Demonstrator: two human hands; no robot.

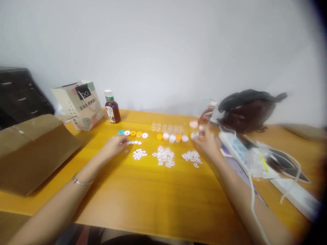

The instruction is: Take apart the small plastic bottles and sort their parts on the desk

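My left hand (116,144) rests at the left end of a short row of small white pieces (136,142), its fingers pressed together; whatever they pinch is hidden. Just beyond it runs a row of round teal, white and orange caps (133,133). My right hand (207,143) is smeared by motion beside a small amber object (201,133) and some pale round pieces; its grip is unclear. Between the hands lie piles of white discs (139,154), round white cutouts (165,156) and smaller white cutouts (191,157). Behind them stand orange and white caps (172,138) and clear little cups (164,128).
A dark red bottle (112,109) and paper bag (84,105) stand back left, near a cardboard box (35,149). An amber bottle (206,114), black bag (249,109), power strip (231,141) and white cable (252,197) occupy the right.
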